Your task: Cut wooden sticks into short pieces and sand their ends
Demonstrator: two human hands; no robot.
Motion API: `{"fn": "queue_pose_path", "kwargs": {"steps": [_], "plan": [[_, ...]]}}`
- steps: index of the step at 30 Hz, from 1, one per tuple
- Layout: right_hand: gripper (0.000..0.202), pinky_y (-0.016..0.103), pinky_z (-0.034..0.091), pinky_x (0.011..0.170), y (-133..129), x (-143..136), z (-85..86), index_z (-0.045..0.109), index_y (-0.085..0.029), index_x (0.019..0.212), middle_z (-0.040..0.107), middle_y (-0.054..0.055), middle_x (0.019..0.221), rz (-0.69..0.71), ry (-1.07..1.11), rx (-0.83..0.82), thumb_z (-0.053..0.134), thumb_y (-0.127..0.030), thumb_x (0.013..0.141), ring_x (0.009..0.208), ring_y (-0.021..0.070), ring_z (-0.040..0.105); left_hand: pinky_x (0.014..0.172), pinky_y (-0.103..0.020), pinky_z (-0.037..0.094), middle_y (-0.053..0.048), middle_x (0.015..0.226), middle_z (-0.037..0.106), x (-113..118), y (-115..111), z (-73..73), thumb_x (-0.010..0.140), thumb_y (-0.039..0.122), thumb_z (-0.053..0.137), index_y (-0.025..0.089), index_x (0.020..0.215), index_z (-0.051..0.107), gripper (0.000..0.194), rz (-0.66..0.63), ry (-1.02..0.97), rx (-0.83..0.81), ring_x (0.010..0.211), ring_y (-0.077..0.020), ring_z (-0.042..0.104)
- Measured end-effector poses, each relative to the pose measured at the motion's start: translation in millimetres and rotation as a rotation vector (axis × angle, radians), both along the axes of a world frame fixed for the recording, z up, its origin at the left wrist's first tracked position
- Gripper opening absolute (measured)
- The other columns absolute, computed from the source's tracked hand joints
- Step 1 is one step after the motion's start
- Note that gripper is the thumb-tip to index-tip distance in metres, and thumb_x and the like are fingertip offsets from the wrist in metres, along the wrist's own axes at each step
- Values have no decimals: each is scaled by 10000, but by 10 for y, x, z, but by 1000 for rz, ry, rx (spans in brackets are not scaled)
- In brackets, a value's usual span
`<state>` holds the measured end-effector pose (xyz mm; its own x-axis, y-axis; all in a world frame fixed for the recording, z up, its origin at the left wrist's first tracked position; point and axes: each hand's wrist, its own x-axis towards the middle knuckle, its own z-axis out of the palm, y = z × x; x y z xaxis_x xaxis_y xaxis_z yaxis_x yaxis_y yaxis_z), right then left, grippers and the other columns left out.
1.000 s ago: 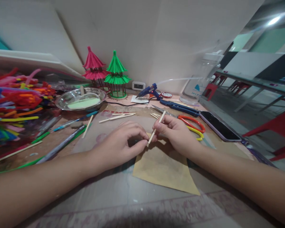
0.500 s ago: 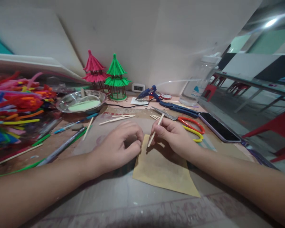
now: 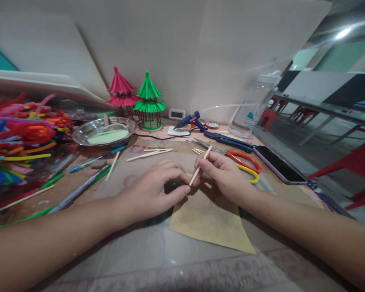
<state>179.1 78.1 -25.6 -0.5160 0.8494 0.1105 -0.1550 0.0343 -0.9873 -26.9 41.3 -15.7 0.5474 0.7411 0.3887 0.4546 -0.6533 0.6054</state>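
Note:
Between the thumb and fingers of my right hand (image 3: 220, 172) is a short pale wooden stick (image 3: 200, 165), slanting with its lower end toward the left. My left hand (image 3: 161, 188) has its thumb and index fingertips around that lower end, nearly together; whether they press on it is hard to tell. Both hands are over a tan sheet of sandpaper (image 3: 211, 223) lying on the table. More pale sticks (image 3: 149, 155) lie beyond my left hand, and a few shorter ones are partly hidden behind my right hand.
Orange-and-yellow-handled scissors (image 3: 246, 160), a phone (image 3: 280, 164) and blue pliers (image 3: 229, 140) lie right. Behind are a glue gun (image 3: 190, 120), bottle (image 3: 251, 107), metal dish (image 3: 105, 132), pink model (image 3: 121, 89) and green model (image 3: 149, 99). Colourful pipe cleaners (image 3: 18, 134) fill the left.
My left hand has moved right, bringing its thumb and index finger to the stick's lower end. My right hand still holds the stick, at nearly the same place.

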Motion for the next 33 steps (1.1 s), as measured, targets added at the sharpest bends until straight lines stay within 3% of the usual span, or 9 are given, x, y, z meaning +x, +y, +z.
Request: {"fn": "queue_pose_path", "kwargs": {"steps": [4, 13, 19, 29, 33], "plan": [[401, 281, 573, 626, 2, -1, -2, 593, -206, 847, 694, -24, 629, 19, 11, -9, 762, -568, 808, 605, 143, 688, 832, -302, 450, 1, 889, 703, -8, 11, -2, 976, 277, 580, 209, 857, 669, 164, -18, 2, -19, 901, -170, 621], [400, 255, 541, 636, 87, -3, -60, 606, -187, 798, 691, -10, 643, 21, 2, -27, 757, -556, 821, 605, 124, 664, 877, -298, 461, -17, 957, 697, -22, 16, -9, 996, 175, 499, 210, 935, 662, 177, -50, -29, 15, 955, -170, 623], [390, 272, 539, 632, 44, -11, -34, 594, -200, 804, 686, -18, 647, 8, -55, 10, 754, -556, 818, 597, 128, 651, 830, -303, 463, -9, 878, 707, -19, 16, 5, 971, 282, 583, 212, 884, 682, 149, -42, -10, -29, 886, -172, 625], [255, 282, 512, 665, -143, -25, 66, 587, -228, 781, 654, -7, 730, -56, -286, 400, 685, -438, 884, 682, 145, 626, 818, -313, 446, -13, 828, 656, 13, 15, -50, 897, 205, 608, 188, 812, 644, 94, -41, 78, 47, 846, -167, 597], [195, 283, 507, 661, -174, -28, 59, 608, -237, 791, 673, 4, 749, -33, -301, 478, 669, -391, 895, 699, 156, 625, 825, -321, 447, -23, 843, 654, 6, 19, -55, 915, 218, 576, 189, 827, 649, 118, -60, 103, 76, 864, -176, 596]]}}
